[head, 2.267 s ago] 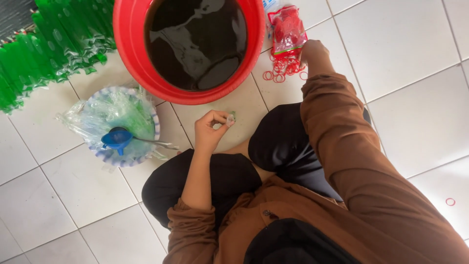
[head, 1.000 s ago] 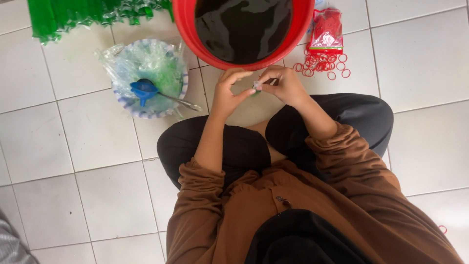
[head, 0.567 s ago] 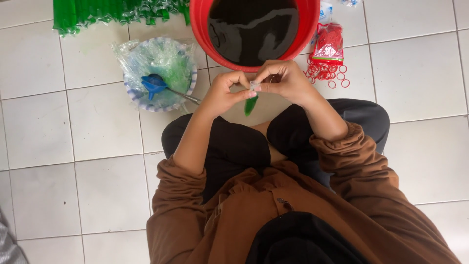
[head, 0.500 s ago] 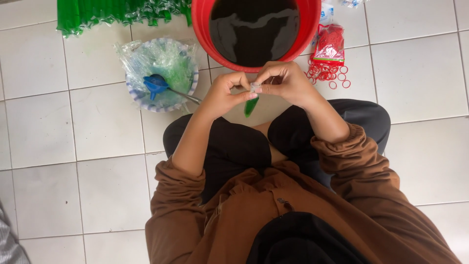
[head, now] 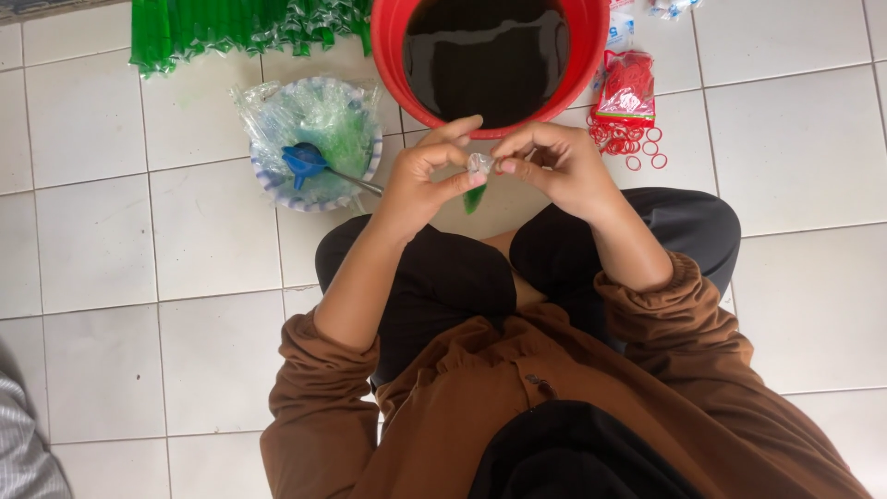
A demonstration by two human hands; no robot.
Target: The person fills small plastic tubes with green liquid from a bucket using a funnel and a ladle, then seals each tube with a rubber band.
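Observation:
My left hand (head: 427, 172) and my right hand (head: 554, 164) meet in front of me, just below the red bucket (head: 395, 65). Between their fingertips both pinch the twisted clear top of a small plastic bag (head: 478, 168) with green liquid hanging below it. The bag hangs over the white tile floor, above my crossed legs in black trousers. My brown sleeves are pushed up the forearms.
The red bucket holds dark liquid. Left of it a bowl (head: 312, 148) lined with clear plastic holds a blue funnel (head: 301, 161) and a spoon. Filled green bags (head: 231, 30) lie in a row at the top left. Red rubber bands (head: 630, 139) and their packet lie right of the bucket.
My right hand came back from the rubber bands and joined my left hand at the small bag. Since half a second ago both hands have stayed together on its top.

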